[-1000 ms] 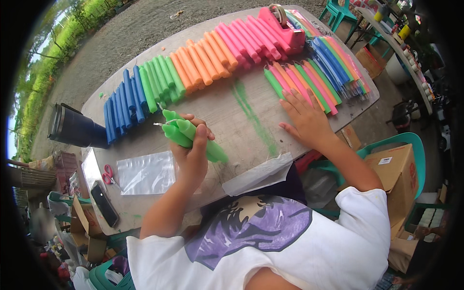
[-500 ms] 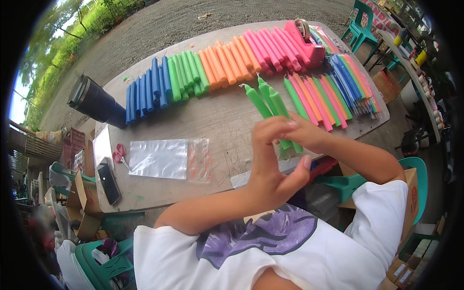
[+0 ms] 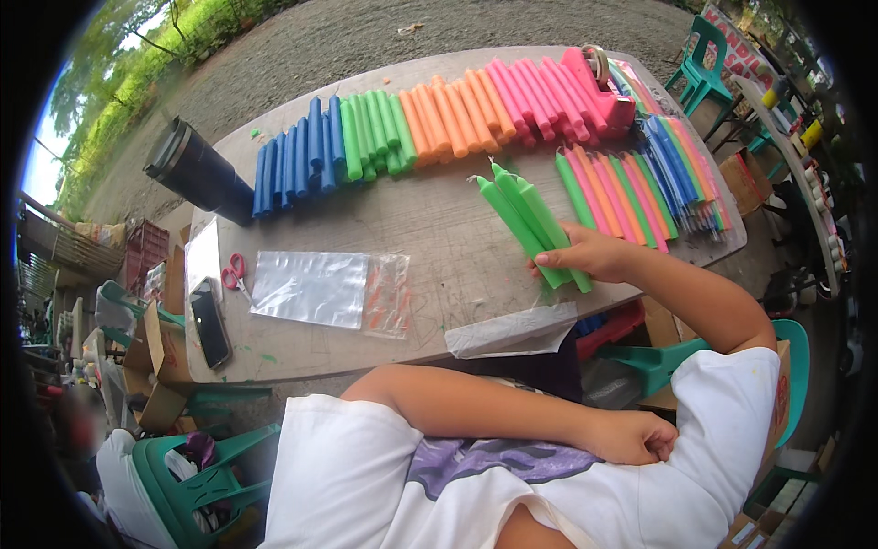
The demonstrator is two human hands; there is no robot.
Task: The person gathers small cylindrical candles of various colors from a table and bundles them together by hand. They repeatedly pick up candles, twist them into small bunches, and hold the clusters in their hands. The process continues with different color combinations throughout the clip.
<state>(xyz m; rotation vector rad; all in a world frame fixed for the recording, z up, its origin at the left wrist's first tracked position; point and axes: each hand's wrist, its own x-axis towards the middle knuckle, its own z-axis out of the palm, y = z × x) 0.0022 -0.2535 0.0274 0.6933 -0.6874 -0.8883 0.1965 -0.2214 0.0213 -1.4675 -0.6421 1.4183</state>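
Note:
A small bunch of green taper candles slants over the right half of the table, wicks pointing up and away. Around their lower part my right hand is closed, thumb in front. My left arm lies across my body, and my left hand is curled into a fist against my white shirt near the right sleeve; nothing shows in it. Beyond my right hand lies a mixed row of thin candles in green, pink and orange. Nearer me, a folded translucent plastic sheet rests at the table's front edge.
Across the back run blue, green, orange and pink candles, ending at a pink tape dispenser. Packed coloured candles lie right. Left are a dark tumbler, scissors, a phone and clear plastic bags.
My left hand has left the candles and dropped across my body, closing into a fist. My right hand keeps hold of the green candles. The view has shifted slightly.

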